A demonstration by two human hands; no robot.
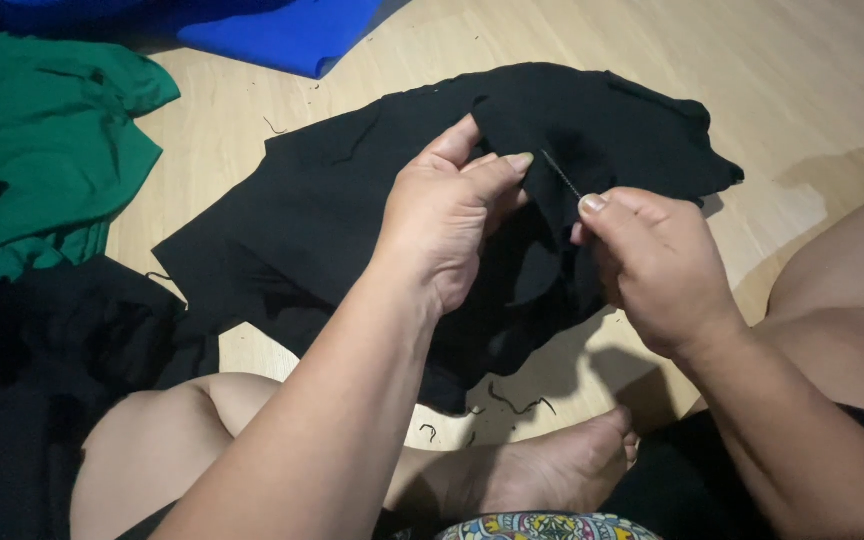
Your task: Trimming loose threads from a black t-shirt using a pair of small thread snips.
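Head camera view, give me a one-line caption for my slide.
Seated on a wooden floor, left hand holds black cloth while right hand pinches a needle.

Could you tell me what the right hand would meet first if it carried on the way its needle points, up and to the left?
Probably the left hand's fingertips, just beyond the needle that the right hand pinches; the black cloth lies behind.

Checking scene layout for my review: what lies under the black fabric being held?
Under the black fabric lies pale wooden floor, with loose thread bits by its near edge. Whatever sits beneath its middle is covered. Left hand and right hand hold it.
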